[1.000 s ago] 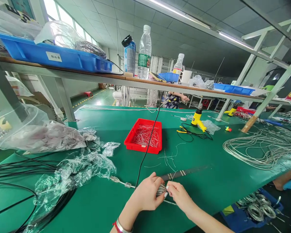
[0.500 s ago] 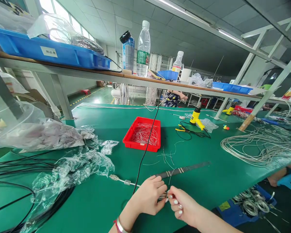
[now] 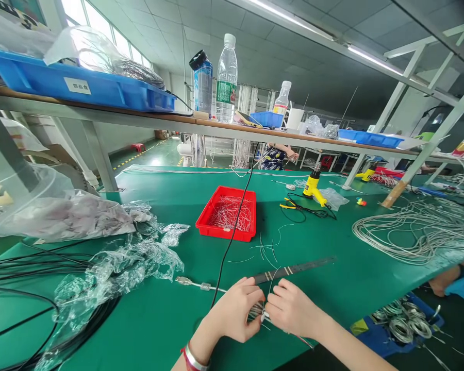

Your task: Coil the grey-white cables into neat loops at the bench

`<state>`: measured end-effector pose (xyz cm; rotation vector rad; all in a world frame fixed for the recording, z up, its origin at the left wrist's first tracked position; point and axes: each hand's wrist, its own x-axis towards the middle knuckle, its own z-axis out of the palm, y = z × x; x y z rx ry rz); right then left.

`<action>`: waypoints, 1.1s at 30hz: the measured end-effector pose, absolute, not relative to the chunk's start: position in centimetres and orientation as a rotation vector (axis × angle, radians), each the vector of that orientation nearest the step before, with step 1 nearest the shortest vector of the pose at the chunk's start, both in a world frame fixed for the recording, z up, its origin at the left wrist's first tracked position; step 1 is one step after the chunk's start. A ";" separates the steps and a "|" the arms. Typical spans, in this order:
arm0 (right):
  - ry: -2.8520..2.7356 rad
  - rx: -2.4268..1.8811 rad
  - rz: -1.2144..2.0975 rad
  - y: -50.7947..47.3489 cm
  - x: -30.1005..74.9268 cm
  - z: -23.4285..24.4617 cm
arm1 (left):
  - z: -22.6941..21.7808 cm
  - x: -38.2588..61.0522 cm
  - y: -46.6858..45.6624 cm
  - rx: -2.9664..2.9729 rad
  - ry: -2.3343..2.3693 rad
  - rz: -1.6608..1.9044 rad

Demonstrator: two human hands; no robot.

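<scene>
My left hand (image 3: pixel 235 312) is closed around a small coiled bundle of grey cable (image 3: pixel 256 310) just above the green table. From behind it a light cable runs left, with a USB plug (image 3: pixel 183 281) and a lump-like ferrite bead (image 3: pixel 205 286). My right hand (image 3: pixel 292 309) is pinched against the bundle, fingertips close to the left thumb. A thin wire tie (image 3: pixel 272 281) sticks up from between its fingers. A stripped cable end (image 3: pixel 305 341) pokes out below the right wrist. The fingers partly hide the bundle.
Ahead is a red tray (image 3: pixel 226 234) of short wires, crossed by a hanging black cable (image 3: pixel 232 239). A dark ruler-like strip (image 3: pixel 309 266) lies beyond my hands. A yellow heat gun (image 3: pixel 313 188) stands right. Plastic wrap (image 3: pixel 119 268) and black cables (image 3: pixel 88 330) lie left; coiled cables (image 3: pixel 390 242) right.
My right hand has turned over, back upward, and moved slightly up against the bundle. The cable end now shows below it. My left hand stays almost in place.
</scene>
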<state>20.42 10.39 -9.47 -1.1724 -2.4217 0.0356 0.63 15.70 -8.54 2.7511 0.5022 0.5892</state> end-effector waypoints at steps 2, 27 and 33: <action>-2.294 -1.276 0.167 10.1 19.4 -10.1 | -8.5 0.7 15.6 2.758 0.518 0.600; -2.063 -1.479 0.534 10.6 18.9 -10.7 | -8.0 0.2 15.8 2.768 0.559 0.623; -1.610 -1.706 0.909 10.0 15.7 -11.3 | -8.2 0.2 15.8 2.871 0.575 0.610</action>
